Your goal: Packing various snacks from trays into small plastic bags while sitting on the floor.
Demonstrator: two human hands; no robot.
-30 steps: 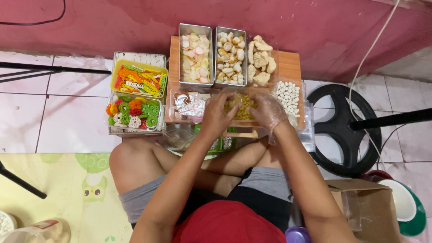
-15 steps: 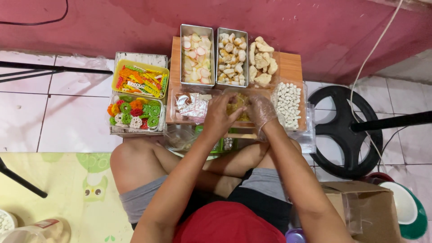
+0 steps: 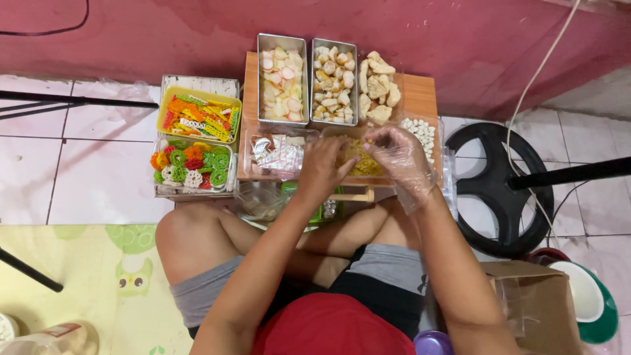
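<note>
- The left hand [image 3: 320, 169], bare, lay over the near edge of the clear tub of yellow snack pieces [image 3: 360, 160]; its fingers curled down on the tub's rim, though whether they gripped it I cannot tell.
- The right hand [image 3: 399, 156], in a thin clear plastic glove, hovered over the same tub with fingertips pinched together at the tub's far side, seemingly on a few yellow pieces.
- The tub sat on the low wooden table [image 3: 420, 95], at its near edge, between a tub of small foil sachets [image 3: 276, 152] and a tub of white pellets [image 3: 420, 135], which the gloved hand partly covered.
- Beyond the tub stood two metal tins [image 3: 282, 77] of pale crackers and a heap of puffed pieces [image 3: 378, 89].
- Left of the table, trays of coloured crackers [image 3: 197, 141] lay on the floor.
</note>
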